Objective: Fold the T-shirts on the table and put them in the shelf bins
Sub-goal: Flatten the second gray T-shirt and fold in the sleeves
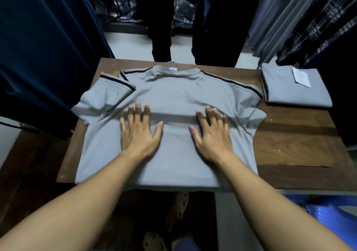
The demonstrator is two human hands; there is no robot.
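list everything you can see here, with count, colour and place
t-shirt: 1, grey with black shoulder stripes, spread flat, middle of table
folded shirt: 1, grey with white tag, far right of table
table: 1, dark brown wood, centre
hanging clothes: several, navy at left, grey and checked at right
plastic thing: 1, blue, below table at right
sandals: 2, tan, on floor under table
left hand: 1, flat on t-shirt
right hand: 1, flat on t-shirt

Grey T-shirt (173,96) spread flat, folded grey T-shirt (295,86) right

Clothing shop: hanging garments (301,23) crowd a wooden table (293,140).
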